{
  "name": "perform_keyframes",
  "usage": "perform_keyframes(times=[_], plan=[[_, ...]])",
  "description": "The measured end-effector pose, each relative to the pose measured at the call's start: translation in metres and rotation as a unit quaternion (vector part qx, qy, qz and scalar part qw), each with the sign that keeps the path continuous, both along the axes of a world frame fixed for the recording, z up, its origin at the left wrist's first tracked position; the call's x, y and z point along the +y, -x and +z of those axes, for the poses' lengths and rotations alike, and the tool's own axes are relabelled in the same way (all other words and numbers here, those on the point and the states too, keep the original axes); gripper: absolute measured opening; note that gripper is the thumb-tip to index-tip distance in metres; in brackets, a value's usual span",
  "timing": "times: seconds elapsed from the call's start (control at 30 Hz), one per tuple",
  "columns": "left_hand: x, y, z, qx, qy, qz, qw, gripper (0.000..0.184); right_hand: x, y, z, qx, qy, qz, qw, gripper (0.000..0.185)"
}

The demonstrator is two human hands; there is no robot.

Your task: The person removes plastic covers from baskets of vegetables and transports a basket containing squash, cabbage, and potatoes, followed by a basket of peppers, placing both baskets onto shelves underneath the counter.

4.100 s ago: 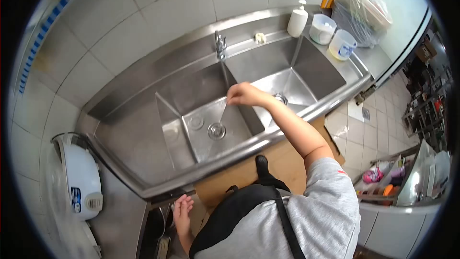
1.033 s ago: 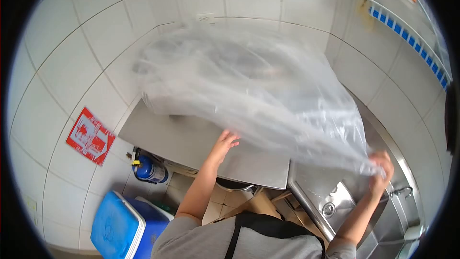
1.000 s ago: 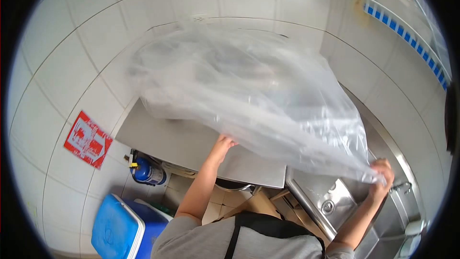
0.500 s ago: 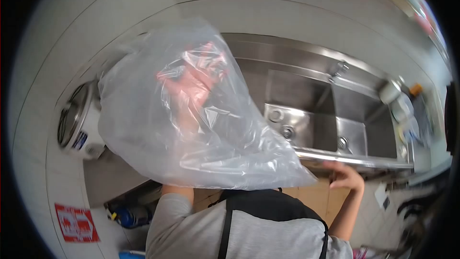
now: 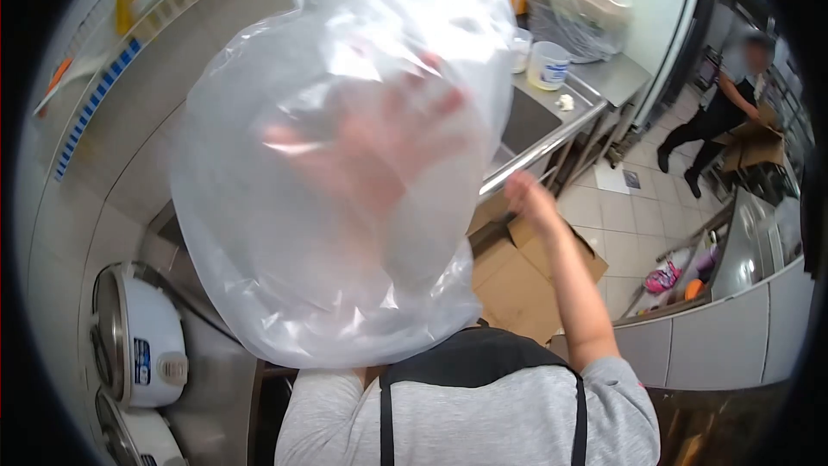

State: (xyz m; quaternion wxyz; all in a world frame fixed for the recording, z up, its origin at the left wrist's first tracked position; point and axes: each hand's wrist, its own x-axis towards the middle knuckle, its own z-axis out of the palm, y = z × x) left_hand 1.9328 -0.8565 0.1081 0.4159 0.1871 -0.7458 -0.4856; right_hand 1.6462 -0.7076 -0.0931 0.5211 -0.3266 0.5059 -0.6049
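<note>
A large clear plastic bag (image 5: 250, 267) fills the middle of the view, puffed out and hanging over my left forearm. My left hand (image 5: 375, 142) is inside it, seen blurred through the film, with the fingers spread and not gripping. To the right of the bag, my right hand (image 5: 532, 200) is raised near the front edge of the steel sink (image 5: 530, 155). Its fingers are stretched out and slightly blurred, apart from the bag and holding nothing. The bag hides much of the sink.
White rice cookers (image 5: 155, 345) stand at the left. Plastic tubs (image 5: 548, 66) and a filled bag (image 5: 582, 13) sit beyond the sink. Flattened cardboard (image 5: 513, 285) lies on the floor. At the far right, another person (image 5: 733, 99) handles a cardboard box (image 5: 752, 142).
My view has turned to the right, bringing the other person and the room beyond into sight. The bag looks fuller and rounder around my left hand. My right hand stays beside the sink edge.
</note>
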Motion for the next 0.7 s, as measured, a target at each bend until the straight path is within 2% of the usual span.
perform_keyframes(times=[0.03,0.07,0.13,0.23,0.3,0.37,0.43,0.47,0.5,0.6,0.7], plan=[[-0.007,0.008,-0.014,-0.054,0.012,0.009,0.998,0.061,0.014,-0.013,-0.051,-0.024,-0.024,0.001,0.999,0.058],[-0.014,0.009,-0.031,-0.117,0.024,0.022,0.993,0.061,0.028,-0.031,-0.068,-0.094,-0.112,0.052,0.988,0.061],[-0.026,0.008,-0.066,-0.235,0.044,0.029,0.971,0.062,0.047,-0.072,-0.054,-0.274,-0.058,0.069,0.958,0.063],[-0.041,-0.019,-0.128,-0.407,0.055,0.023,0.912,0.063,0.051,-0.066,-0.035,-0.401,0.023,0.071,0.913,0.059],[-0.045,-0.051,-0.163,-0.488,0.045,0.010,0.872,0.063,0.069,-0.030,-0.025,-0.254,0.068,-0.083,0.961,0.052],[-0.046,-0.089,-0.189,-0.549,0.026,-0.003,0.836,0.064,0.106,0.010,0.007,-0.280,0.103,-0.232,0.926,0.042],[-0.042,-0.131,-0.207,-0.587,-0.001,-0.017,0.809,0.065,0.161,0.079,-0.009,-0.204,0.255,-0.371,0.869,0.043],[-0.037,-0.152,-0.210,-0.597,-0.018,-0.024,0.801,0.065,0.196,0.095,0.013,-0.129,0.309,-0.372,0.866,0.046],[-0.032,-0.174,-0.211,-0.606,-0.033,-0.025,0.794,0.065,0.236,0.136,0.005,-0.007,0.342,-0.424,0.839,0.050],[-0.016,-0.223,-0.202,-0.620,-0.085,-0.033,0.779,0.066,0.306,0.099,0.117,0.105,0.309,-0.668,0.669,0.053],[-0.013,-0.245,-0.178,-0.609,-0.114,-0.036,0.784,0.067,0.354,0.081,0.198,0.241,0.300,-0.744,0.546,0.052]])
